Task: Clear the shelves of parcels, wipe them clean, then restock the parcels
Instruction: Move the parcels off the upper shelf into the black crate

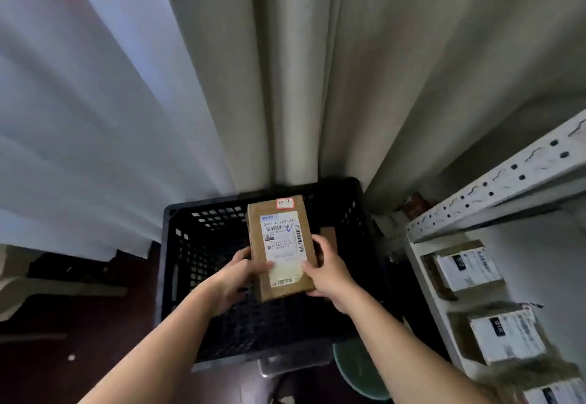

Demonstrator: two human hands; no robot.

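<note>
Head view, brown parcel [280,246] above black crate [190,245], left hand [236,280] and right hand [329,273] gripping its near sides, long axis pointing away, label up, shelf edge [494,188] near right, curtain [285,70] behind.

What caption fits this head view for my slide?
Both hands, left and right, hold a labelled cardboard parcel above a black crate; more parcels sit on the shelf.
</note>
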